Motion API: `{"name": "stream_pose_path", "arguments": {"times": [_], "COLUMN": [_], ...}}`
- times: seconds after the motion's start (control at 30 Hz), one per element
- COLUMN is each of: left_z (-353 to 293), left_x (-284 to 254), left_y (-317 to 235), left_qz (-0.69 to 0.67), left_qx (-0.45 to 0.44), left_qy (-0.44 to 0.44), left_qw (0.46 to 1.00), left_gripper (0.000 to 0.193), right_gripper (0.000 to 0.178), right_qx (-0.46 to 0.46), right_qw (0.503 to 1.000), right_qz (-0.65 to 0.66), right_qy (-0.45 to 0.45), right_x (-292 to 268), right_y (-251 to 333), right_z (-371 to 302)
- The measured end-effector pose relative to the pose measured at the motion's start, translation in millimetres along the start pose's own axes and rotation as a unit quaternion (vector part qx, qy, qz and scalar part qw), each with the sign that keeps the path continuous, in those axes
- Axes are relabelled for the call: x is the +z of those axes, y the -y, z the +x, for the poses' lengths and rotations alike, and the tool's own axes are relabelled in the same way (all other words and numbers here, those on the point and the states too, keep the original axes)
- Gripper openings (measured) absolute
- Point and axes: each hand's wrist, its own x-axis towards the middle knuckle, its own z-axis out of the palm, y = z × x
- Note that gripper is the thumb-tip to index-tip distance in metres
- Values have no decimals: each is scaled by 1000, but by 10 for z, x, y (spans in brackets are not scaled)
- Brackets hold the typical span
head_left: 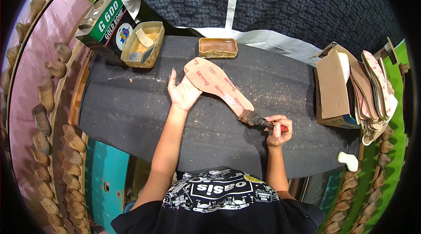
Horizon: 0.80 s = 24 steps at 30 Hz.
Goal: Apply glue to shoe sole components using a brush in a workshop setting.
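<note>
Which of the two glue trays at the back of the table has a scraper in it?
The larger yellowish tray beside the green can; the small brown tray holds none.

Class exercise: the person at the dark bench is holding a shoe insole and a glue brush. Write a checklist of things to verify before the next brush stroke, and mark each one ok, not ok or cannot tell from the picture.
1. Insole held steady: ok, the left hand supports it from beneath at its wide end.
2. Brush gripped: ok, the right hand is closed round its red handle.
3. Bristles on the insole: ok, they meet its narrow end.
4. Glue on the bristles: cannot tell, they look dark and crusted.
5. Glue supply within reach: ok, an open glue tray sits at the bench's far left.
6. More insoles ready: ok, a stack stands beside the cardboard box.
</note>
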Motion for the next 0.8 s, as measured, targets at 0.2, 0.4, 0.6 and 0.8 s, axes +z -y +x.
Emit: {"name": "stream_pose_path", "arguments": {"times": [0.2, 0.4, 0.6, 0.8], "left_z": [16, 8, 8, 20], "left_x": [2, -14, -12, -8], "left_y": [12, -2, -2, -5], "left_qz": [0, 15, 15, 12], "left_qx": [1, 7, 9, 4], "left_qy": [-13, -22, -19, -18], "left_qw": [1000, 1000, 1000, 1000], "left_gripper": [71, 71, 71, 70], "right_gripper": [11, 5, 14, 12], "right_qx": [66, 46, 9, 68], "right_qw": [995, 996, 1000, 994], "right_qz": [81, 31, 24, 86], "right_qy": [1, 72, -8, -26], "right_x": [160, 151, -2, 167], "right_y": [33, 5, 3, 78], "right_z": [37, 26, -37, -2]}}
